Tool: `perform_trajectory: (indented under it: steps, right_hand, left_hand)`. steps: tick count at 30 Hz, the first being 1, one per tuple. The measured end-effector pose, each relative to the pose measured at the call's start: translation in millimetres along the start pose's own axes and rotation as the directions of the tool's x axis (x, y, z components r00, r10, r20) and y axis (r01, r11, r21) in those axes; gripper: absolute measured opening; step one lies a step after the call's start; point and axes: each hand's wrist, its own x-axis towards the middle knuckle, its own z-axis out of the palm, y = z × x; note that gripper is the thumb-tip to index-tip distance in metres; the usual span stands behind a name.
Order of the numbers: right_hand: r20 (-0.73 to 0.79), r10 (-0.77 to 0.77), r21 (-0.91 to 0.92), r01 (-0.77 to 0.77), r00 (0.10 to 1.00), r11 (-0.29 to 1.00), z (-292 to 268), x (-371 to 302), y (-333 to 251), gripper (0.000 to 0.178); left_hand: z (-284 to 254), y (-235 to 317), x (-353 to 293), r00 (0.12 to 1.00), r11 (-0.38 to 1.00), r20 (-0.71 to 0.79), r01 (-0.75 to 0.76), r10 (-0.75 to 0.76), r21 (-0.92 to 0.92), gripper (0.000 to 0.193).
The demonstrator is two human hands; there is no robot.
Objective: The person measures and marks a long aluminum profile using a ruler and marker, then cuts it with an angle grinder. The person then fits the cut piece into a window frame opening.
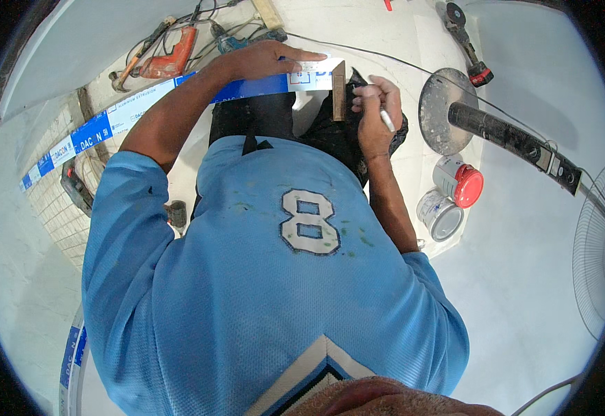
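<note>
A long aluminium profile (130, 109) wrapped in blue and white film lies across my lap, slanting from the left up to its cut end near the middle. The bronze-coloured open end face (338, 93) points to the right. My left hand (264, 61) grips the profile near that end, its index finger stretched along the top edge. Just right of the end face, my right hand (377, 114) is closed around a slim white pen (386, 120). The pen's tip cannot be made out.
An orange power tool (171, 59), a hammer (135, 64) and a blue drill (228, 40) lie among cables ahead. At right are a cordless grinder (465, 41), a standing fan's round base (434, 114), a red-lidded tin (468, 186) and a grey-lidded tin (443, 216).
</note>
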Motion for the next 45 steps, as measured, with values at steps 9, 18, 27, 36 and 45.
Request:
perform_trajectory:
  steps: [9, 18, 27, 36, 45]
  right_hand:
    - [0.244, -0.394, -0.207, 0.444, 0.886, 0.872, 23.5, 4.9, -0.2, 0.015]
    - [0.244, -0.363, -0.21, 0.415, 0.899, 0.885, 27.8, 6.8, 3.1, 0.014]
    - [0.249, -0.38, -0.19, 0.43, 0.891, 0.883, 27.1, 10.2, 10.8, 0.011]
    - [0.183, -0.378, -0.297, 0.418, 0.907, 0.859, 18.4, 8.6, -6.3, 0.009]
    - [-0.006, -0.276, -0.2, 0.269, 0.961, 0.942, 15.6, 12.5, -6.0, 0.019]
  left_hand:
    - [2.8, -3.4, -2.3, 0.991, 0.991, -0.046, -0.129, 0.126, -0.047, 0.05]
    - [5.0, -3.2, -1.5, 0.999, 0.998, -0.029, -0.043, 0.041, -0.047, 0.049]
    - [7.4, -8.9, 0.3, 0.992, 0.992, -0.048, -0.121, 0.119, -0.047, 0.049]
    - [8.4, -8.1, 0.8, 0.996, 0.997, -0.057, -0.07, 0.069, -0.02, 0.051]
    - [5.5, -0.3, -5.8, 0.993, 0.995, -0.089, -0.085, 0.081, -0.05, 0.06]
